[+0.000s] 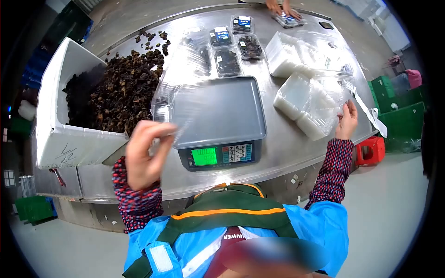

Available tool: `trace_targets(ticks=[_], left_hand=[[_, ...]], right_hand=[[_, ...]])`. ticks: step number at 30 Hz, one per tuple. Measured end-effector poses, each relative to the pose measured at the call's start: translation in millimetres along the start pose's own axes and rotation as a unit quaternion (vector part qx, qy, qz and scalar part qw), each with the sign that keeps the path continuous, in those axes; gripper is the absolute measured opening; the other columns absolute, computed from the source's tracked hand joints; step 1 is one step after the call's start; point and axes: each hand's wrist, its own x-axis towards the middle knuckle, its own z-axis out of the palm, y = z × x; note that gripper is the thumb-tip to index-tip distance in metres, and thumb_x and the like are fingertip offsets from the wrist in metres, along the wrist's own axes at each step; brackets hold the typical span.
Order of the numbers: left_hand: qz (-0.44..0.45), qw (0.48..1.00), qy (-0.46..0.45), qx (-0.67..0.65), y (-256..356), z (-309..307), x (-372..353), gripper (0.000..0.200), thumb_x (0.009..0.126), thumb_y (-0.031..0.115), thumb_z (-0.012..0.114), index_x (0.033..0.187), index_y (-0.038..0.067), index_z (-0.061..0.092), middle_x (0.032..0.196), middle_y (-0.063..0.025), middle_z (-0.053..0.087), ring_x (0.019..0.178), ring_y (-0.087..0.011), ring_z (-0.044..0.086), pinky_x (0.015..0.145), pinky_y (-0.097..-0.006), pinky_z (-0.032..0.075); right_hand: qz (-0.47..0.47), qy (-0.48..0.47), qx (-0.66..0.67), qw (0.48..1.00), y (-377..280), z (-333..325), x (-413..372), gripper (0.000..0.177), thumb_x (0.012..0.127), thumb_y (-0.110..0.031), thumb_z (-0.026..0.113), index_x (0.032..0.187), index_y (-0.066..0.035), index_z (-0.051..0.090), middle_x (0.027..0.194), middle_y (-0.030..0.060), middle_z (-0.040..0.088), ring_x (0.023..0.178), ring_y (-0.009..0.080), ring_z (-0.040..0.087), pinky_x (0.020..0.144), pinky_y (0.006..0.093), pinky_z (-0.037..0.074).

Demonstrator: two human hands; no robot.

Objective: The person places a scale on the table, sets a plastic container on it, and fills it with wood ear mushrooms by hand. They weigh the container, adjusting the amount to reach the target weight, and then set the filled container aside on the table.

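My left hand [147, 153], blurred by motion, pinches the edge of a clear plastic box [178, 109] at the left side of the scale. The grey pan [218, 109] of the digital scale holds nothing else that I can see, and its green display [204, 156] is lit with zeros. At the right, my right hand [346, 121] has its fingers curled at the rim of a clear plastic container [324, 104]. This lies against nested stacks of translucent containers [293, 96]. See-through plastic makes the edges hard to follow.
A white foam box [83, 146] lies tipped at the left, with dark brown dried pieces [123, 90] spilling onto the metal table [287, 157]. Several filled, labelled packs [227, 61] stand behind the scale. Another person's hands [282, 8] touch a pack [288, 19] at the far edge.
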Motion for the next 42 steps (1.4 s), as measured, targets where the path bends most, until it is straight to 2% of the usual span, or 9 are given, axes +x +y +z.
trace_targets(ticks=[5,11,15,18,21,24,26,29,42], left_hand=[[0.126,0.970,-0.106,0.178,-90,105,-12,0.020,0.073,0.001,0.056,0.093,0.003,0.057,0.078,-0.0095,0.052,0.072,-0.0265,0.054,0.061,-0.0338,0.046],[0.046,0.965,-0.132,0.222,-112,138,-50,0.037,0.070,0.017,0.068,0.105,0.011,0.056,0.094,-0.0079,0.054,0.091,-0.0261,0.051,0.078,-0.0367,0.042],[0.034,0.984,0.104,0.141,-97,86,-67,0.046,0.069,0.024,0.072,0.109,0.009,0.055,0.098,-0.0081,0.054,0.094,-0.0262,0.050,0.082,-0.0379,0.039],[-0.119,0.945,0.298,0.059,-112,58,-104,0.012,0.085,0.010,0.057,0.093,0.002,0.060,0.077,-0.0056,0.056,0.068,-0.0135,0.052,0.064,-0.0252,0.042],[-0.307,0.880,0.334,-0.144,-134,42,-153,0.022,0.092,0.019,0.048,0.093,0.001,0.059,0.070,0.0005,0.053,0.065,-0.0072,0.047,0.060,-0.0220,0.041],[-0.373,0.893,0.247,-0.053,-147,53,-212,0.021,0.091,0.020,0.049,0.093,0.001,0.059,0.072,-0.0012,0.056,0.064,-0.0080,0.049,0.059,-0.0221,0.041],[-0.200,0.954,0.172,0.143,-178,78,-272,0.012,0.086,0.010,0.053,0.091,0.003,0.060,0.077,-0.0117,0.060,0.067,-0.0230,0.057,0.063,-0.0319,0.046],[-0.231,0.942,-0.050,0.240,-181,89,-327,0.012,0.083,0.012,0.052,0.087,0.006,0.061,0.074,-0.0124,0.061,0.073,-0.0291,0.059,0.066,-0.0386,0.047],[-0.330,0.916,-0.013,0.226,-177,98,-319,0.013,0.079,0.014,0.053,0.087,0.012,0.062,0.075,-0.0108,0.063,0.069,-0.0297,0.060,0.064,-0.0390,0.049]], right_hand=[[0.122,0.101,0.047,0.986,78,-25,22,0.037,0.080,0.002,0.054,0.116,-0.002,0.047,0.102,0.0089,0.053,0.080,0.0170,0.053,0.062,0.0324,0.049],[0.098,0.116,-0.089,0.984,70,-40,-25,0.040,0.080,0.000,0.054,0.119,0.001,0.043,0.102,0.0091,0.050,0.085,0.0153,0.051,0.079,0.0319,0.046],[-0.030,0.094,-0.182,0.978,45,-34,-118,0.038,0.081,-0.004,0.054,0.118,0.000,0.046,0.108,0.0086,0.052,0.096,0.0142,0.051,0.087,0.0263,0.040],[0.035,-0.120,-0.170,0.978,81,-27,-204,0.034,0.081,-0.002,0.055,0.114,-0.001,0.050,0.112,0.0081,0.053,0.101,0.0158,0.051,0.090,0.0288,0.040],[0.122,-0.245,-0.209,0.939,102,-8,-278,0.054,0.079,-0.009,0.060,0.127,-0.003,0.037,0.121,0.0119,0.045,0.103,0.0185,0.047,0.085,0.0288,0.043],[0.124,-0.276,-0.275,0.913,126,5,-314,0.074,0.072,-0.017,0.067,0.133,-0.002,0.027,0.128,0.0185,0.035,0.113,0.0270,0.040,0.090,0.0355,0.040],[0.097,-0.291,-0.305,0.902,137,7,-319,0.080,0.070,-0.019,0.067,0.135,-0.002,0.023,0.130,0.0215,0.033,0.117,0.0320,0.037,0.096,0.0391,0.034],[0.068,-0.310,-0.345,0.883,140,12,-327,0.085,0.067,-0.021,0.068,0.135,-0.003,0.020,0.131,0.0235,0.032,0.120,0.0362,0.033,0.101,0.0415,0.028],[0.092,-0.256,-0.429,0.861,124,34,-334,0.091,0.064,-0.034,0.073,0.134,-0.004,0.022,0.128,0.0228,0.032,0.119,0.0386,0.031,0.100,0.0451,0.026]])
